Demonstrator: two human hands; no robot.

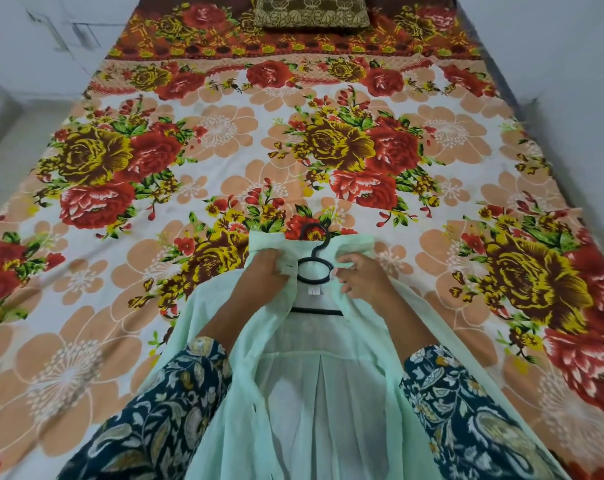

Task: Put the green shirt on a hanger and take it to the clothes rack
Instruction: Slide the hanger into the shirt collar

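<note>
Your left hand (263,271) is curled over the left side of the collar of the thin, pale mint-green fabric shirt (252,358), its fingers bent down and gripping the cloth. Your right hand (367,281) does the same on the right side, with thumb and bent fingers pinching the front edge just beside the neck opening. The shirt lies open, collar away from you, on the near part of the floral bedsheet (224,140) in red, yellow and peach, its lower part trailing toward you between your dark teal patterned sleeves (162,410). The slim black plastic hanger (316,311) sits inside the shirt: its hook and ring show in the neck gap between your hands, and its bar shows below the label. A brown and gold patterned pillow (311,10) lies at the bed's far end.
</note>
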